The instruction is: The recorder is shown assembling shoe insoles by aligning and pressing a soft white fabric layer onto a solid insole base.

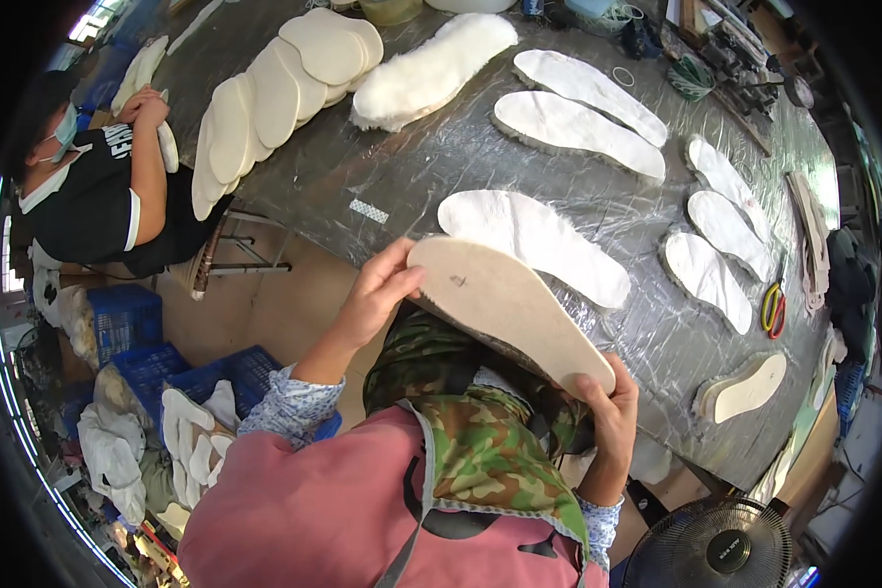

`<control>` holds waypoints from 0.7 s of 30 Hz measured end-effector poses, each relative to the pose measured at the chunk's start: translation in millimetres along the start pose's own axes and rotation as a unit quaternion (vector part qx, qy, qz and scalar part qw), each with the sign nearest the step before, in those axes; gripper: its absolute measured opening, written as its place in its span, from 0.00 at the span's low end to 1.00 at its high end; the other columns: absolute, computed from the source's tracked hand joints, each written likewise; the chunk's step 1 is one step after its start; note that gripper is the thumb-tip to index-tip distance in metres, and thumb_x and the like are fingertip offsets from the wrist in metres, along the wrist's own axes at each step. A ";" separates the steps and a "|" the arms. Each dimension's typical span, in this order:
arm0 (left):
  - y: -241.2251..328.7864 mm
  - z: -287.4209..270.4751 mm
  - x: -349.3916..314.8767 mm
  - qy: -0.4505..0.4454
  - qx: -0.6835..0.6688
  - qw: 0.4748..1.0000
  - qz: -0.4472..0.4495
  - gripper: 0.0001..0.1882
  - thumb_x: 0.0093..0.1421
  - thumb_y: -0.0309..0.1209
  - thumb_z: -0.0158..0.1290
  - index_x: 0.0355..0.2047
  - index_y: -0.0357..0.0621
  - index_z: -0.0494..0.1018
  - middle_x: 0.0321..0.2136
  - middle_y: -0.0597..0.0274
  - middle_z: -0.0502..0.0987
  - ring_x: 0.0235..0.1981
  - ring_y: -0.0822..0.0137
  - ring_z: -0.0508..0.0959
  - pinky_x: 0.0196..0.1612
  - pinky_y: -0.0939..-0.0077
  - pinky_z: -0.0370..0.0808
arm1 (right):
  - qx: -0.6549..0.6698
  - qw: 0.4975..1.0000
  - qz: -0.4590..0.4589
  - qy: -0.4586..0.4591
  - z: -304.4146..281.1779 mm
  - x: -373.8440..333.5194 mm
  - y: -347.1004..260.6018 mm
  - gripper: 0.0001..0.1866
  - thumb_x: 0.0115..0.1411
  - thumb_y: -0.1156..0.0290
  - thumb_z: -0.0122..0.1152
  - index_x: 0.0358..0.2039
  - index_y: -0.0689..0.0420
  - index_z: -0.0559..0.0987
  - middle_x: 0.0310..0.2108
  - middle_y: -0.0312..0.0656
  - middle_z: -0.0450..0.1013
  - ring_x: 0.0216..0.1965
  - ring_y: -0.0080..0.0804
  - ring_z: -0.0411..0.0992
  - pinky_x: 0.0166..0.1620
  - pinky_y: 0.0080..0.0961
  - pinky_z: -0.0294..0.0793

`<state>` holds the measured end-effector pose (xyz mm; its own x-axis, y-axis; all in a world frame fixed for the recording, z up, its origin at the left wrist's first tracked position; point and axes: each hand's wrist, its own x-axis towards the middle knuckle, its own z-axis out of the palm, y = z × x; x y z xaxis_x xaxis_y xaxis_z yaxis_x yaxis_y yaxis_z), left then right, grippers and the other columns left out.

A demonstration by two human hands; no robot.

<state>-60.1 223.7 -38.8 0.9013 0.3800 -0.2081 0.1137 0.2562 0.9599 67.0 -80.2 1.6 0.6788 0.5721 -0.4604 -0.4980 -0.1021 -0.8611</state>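
A beige shoe insole (pixel 505 304) with a small dark mark near its wide end is held between my two hands, above my lap at the table's near edge. My left hand (pixel 377 286) pinches its wide end between thumb and fingers. At the narrow heel end, my right hand (pixel 608 407) grips with the thumb on top. Just beyond it lies a white fleecy insole (pixel 539 240) on the table. Farther back are a pair of white insoles (pixel 583 135) and a fluffy white one (pixel 431 73).
Cream insoles (pixel 274 93) overlap in a row at the far left. Smaller white insoles (pixel 725 225), scissors (pixel 773 312) and a small insole stack (pixel 745 387) lie at right on the plastic-covered table (pixel 353 162). A co-worker (pixel 108 186) sits left; blue crates (pixel 122 318) and a fan (pixel 720 549) stand below.
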 end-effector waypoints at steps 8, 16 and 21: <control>25.3 5.6 23.1 0.001 0.082 0.996 -0.020 0.16 0.65 0.25 0.45 0.52 0.39 0.67 0.36 0.71 0.73 0.33 0.83 0.69 0.36 0.86 0.66 | -0.144 0.980 -0.113 0.073 -20.2 36.8 -19.5 0.19 0.60 0.65 0.65 0.46 0.65 0.76 0.36 0.36 0.75 0.38 0.21 0.71 0.43 0.20 0.70; 29.4 10.3 67.1 0.019 0.100 0.994 -0.036 0.10 0.65 0.26 0.46 0.46 0.40 0.68 0.28 0.73 0.66 0.27 0.83 0.65 0.31 0.86 0.65 | -0.102 0.977 -0.129 0.134 -38.8 70.7 -27.9 0.17 0.63 0.67 0.61 0.46 0.66 0.76 0.36 0.34 0.74 0.37 0.19 0.70 0.42 0.17 0.68; 31.1 2.2 60.2 0.034 0.201 0.977 -0.059 0.06 0.63 0.24 0.49 0.39 0.37 0.70 0.30 0.67 0.70 0.33 0.76 0.70 0.40 0.80 0.68 | -0.116 0.979 -0.050 0.157 -37.4 55.6 -22.3 0.19 0.58 0.71 0.66 0.47 0.67 0.76 0.36 0.36 0.75 0.37 0.20 0.71 0.41 0.18 0.70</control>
<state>-1.4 252.5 -21.0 0.8433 0.4313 -0.3208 0.3828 -0.0629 0.9217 136.1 -76.6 -12.8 0.8688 0.3133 -0.3835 -0.3095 -0.2611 -0.9144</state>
